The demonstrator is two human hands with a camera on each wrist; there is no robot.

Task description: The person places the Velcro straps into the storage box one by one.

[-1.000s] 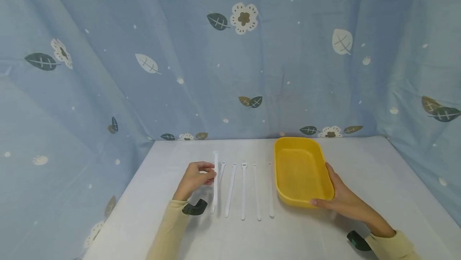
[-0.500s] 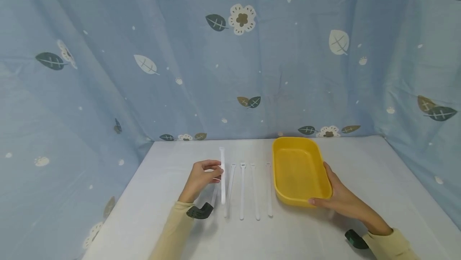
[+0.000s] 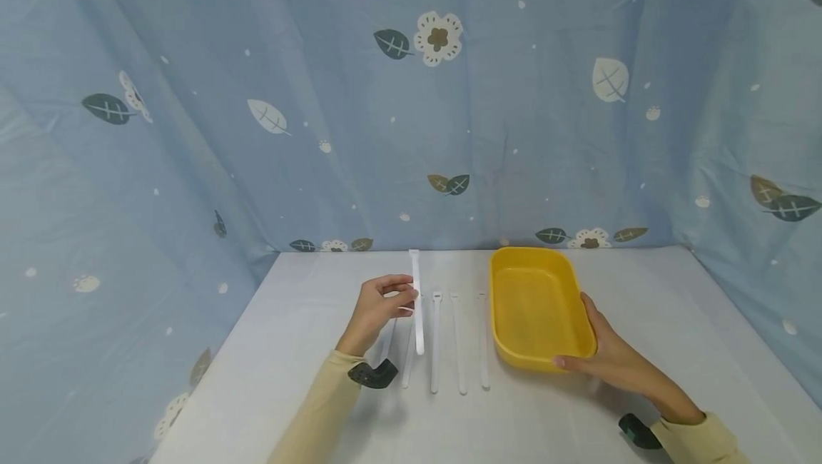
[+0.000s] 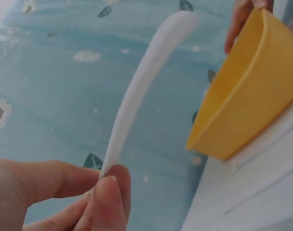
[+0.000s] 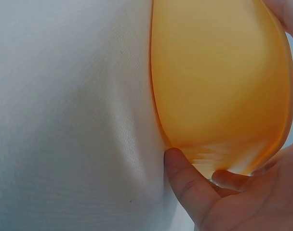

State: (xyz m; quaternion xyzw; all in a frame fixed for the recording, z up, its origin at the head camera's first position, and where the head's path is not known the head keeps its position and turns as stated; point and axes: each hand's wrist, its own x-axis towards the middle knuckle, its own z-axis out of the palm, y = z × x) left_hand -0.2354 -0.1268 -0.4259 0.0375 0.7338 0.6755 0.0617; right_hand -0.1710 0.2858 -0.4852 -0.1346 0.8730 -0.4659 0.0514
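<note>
Pinching a white strap [image 3: 418, 321] between thumb and fingertips, your left hand [image 3: 384, 301] has its fingers bent and closed on the strap's middle. The strap is raised above the worktop [image 3: 488, 428], its wider end pointing away from you; in the left wrist view it stands up from your fingertips and curves over to the right. Beneath and beside it, five more white straps [image 3: 436, 346] lie in a row, roughly lengthwise to you, the two leftmost partly covered by your hand and the strap it holds.

Your right hand [image 3: 606, 353] grips the yellow basin [image 3: 497, 332] at its near right corner, thumb on the near rim and fingers along the right side. The basin sits just right of the row, near the rightmost strap. Behind the worktop hangs a blue cloth [image 3: 334, 128] printed with leaves and flowers.
</note>
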